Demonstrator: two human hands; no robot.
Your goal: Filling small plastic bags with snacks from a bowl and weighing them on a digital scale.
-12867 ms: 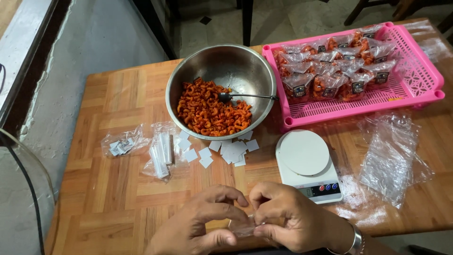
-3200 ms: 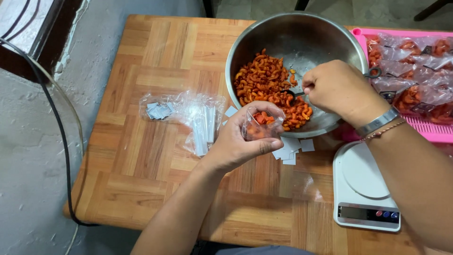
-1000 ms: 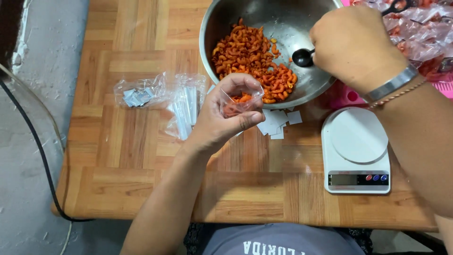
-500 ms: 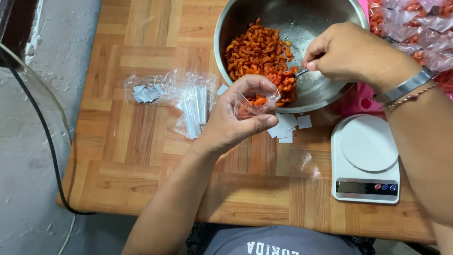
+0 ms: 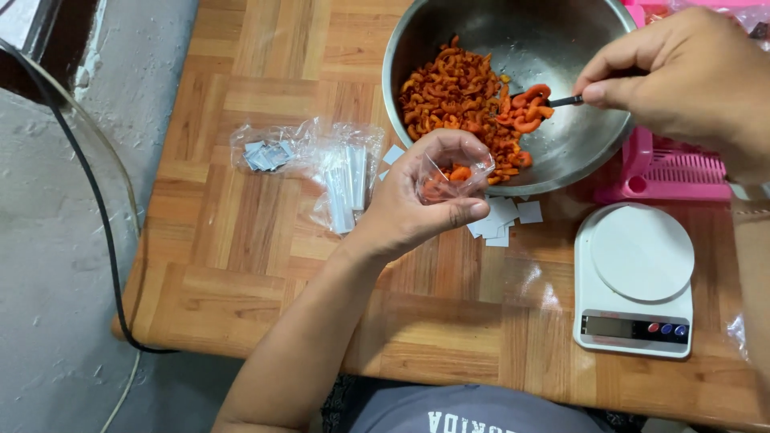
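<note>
One head-worn view looks steeply down, close over the wooden table (image 5: 241,240).

Right hand (image 5: 682,76) has lifted spoon (image 5: 553,102), now loaded with orange snack pieces (image 5: 528,108), from steel bowl (image 5: 561,48) floor.

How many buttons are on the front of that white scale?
3, in a row at the right end of the scale's front strip, beside the display: one red button, then two blue buttons. None look hidden.
</note>
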